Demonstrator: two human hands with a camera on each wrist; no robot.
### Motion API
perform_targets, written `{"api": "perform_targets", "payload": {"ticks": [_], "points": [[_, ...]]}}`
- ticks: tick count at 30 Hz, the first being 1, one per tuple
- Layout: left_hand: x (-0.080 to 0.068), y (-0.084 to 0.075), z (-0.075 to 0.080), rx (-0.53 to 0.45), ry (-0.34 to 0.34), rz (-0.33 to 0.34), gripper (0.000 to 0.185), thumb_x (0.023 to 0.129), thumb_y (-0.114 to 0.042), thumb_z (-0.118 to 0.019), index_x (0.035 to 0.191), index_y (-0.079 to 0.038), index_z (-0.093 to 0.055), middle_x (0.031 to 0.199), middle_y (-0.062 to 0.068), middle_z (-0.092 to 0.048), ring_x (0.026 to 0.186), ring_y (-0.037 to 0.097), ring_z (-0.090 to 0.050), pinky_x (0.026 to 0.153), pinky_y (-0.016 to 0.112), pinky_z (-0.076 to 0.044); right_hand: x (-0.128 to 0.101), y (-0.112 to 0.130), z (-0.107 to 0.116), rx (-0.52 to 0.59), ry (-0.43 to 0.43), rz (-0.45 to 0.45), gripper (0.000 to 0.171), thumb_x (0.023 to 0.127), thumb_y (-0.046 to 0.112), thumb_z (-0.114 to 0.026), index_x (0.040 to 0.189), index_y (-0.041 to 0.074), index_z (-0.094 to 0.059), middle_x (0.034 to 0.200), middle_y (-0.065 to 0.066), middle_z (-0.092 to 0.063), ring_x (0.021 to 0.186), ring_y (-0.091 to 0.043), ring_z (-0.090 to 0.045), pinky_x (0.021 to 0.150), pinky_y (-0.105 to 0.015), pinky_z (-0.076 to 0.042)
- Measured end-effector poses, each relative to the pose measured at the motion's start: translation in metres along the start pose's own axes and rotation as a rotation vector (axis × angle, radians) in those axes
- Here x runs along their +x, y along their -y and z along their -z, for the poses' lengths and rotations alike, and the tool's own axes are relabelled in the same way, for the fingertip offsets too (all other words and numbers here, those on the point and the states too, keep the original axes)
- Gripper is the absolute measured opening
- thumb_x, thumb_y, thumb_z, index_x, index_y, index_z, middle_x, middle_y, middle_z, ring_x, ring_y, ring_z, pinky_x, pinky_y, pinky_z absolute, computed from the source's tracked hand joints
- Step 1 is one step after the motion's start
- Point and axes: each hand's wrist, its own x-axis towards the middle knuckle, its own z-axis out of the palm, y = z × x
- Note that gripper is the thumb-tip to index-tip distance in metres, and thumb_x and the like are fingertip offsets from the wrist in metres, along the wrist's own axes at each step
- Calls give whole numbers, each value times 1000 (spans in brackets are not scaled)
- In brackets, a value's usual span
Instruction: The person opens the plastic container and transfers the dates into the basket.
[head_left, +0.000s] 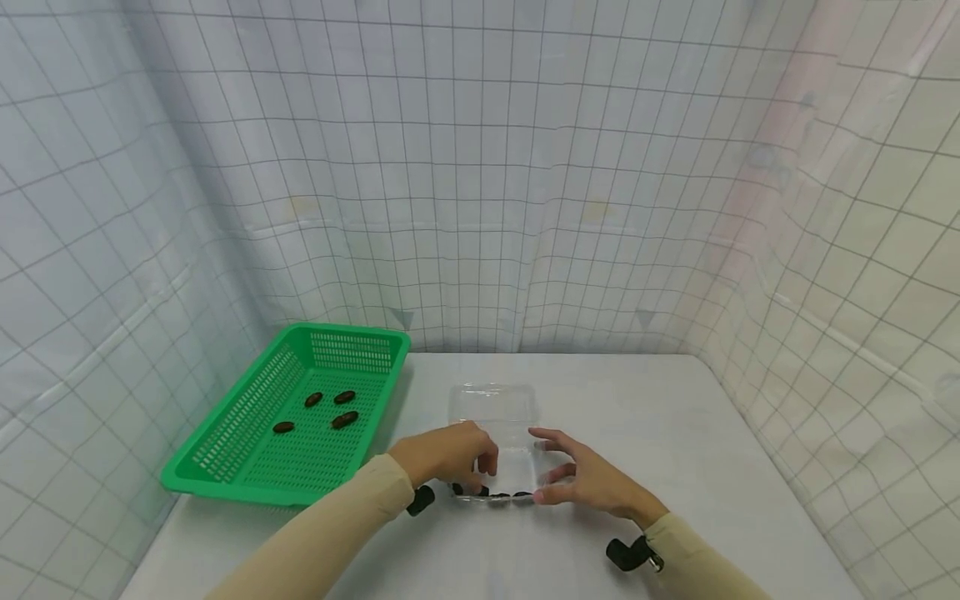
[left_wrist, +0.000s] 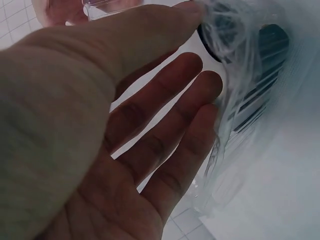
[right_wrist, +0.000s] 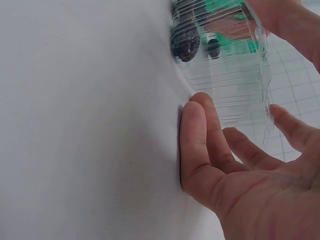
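Looking down from the head view, we see a clear box (head_left: 495, 442) low in the middle of the frame on the white tabletop (head_left: 675, 433), its lid open. The left hand (head_left: 450, 454) curls its fingers over the box's left edge, touching it; the right hand (head_left: 592, 479) rests its straight fingers against the right side. Dark dates (head_left: 491, 493) lie inside at the near edge. At left, a green basket (head_left: 225, 442) holds four more.

From the left wrist, we see nearly straight fingers (left_wrist: 170, 130) against the clear plastic (left_wrist: 250, 100) at right.

From the right wrist, we see relaxed fingers (right_wrist: 200, 145) beside the box (right_wrist: 225, 75) at top, dates showing through it.
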Motion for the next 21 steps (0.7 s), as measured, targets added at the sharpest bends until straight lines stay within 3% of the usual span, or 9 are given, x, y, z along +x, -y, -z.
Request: {"api": "perform_targets", "payload": {"ticks": [7,21], "points": [[-1,-2,-2,-21,26,9,19,92,-7,-99,99,-19,-87,89,-10,-77,80,3,-63,78,23,-58,-2,2,-1,-11,-10,-15,106,97,35,-98,183,32,-37,183,-25,-41,134,-31,-75,99,-42,-62],[0,0,-7,26,20,-19,21,91,-3,-99,90,-19,-86,82,-12,-75,77,2,-61,77,22,-56,-3,2,-2,-10,-9,-23,106,97,35,-98,183,33,-36,182,-26,-43,134,-31,-75,101,-42,-62]]}}
